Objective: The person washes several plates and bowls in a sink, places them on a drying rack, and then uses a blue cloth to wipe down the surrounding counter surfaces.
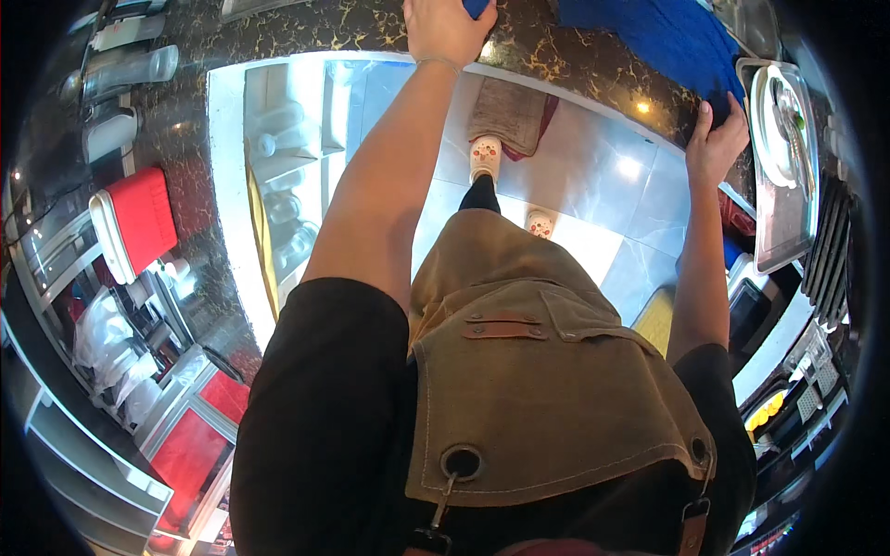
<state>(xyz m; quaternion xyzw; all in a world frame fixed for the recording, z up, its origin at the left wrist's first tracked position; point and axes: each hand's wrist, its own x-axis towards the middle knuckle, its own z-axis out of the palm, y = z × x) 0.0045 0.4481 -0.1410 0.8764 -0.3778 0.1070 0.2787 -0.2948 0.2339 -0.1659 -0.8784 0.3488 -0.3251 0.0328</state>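
Note:
A large blue cloth (646, 35) lies on the dark, gold-veined countertop (292, 31) at the top right. My right hand (717, 142) is on the cloth's lower corner near the counter's edge, its thumb and fingers around a bunched end. At the top of the picture, my left hand (448, 31) reaches over the counter with a bit of blue material between thumb and fingers. The upper end of that hand is cut off by the frame, so whether this piece joins the large cloth cannot be seen.
A metal tray (786, 240) with a white plate (768, 139) and utensils stands right of my right hand. On the left are clear plastic cups (149, 66) and a red-and-white folded item (142, 219). Open shelves (295, 153) with glassware sit below the counter. A brown mat (507, 115) lies on the tiled floor.

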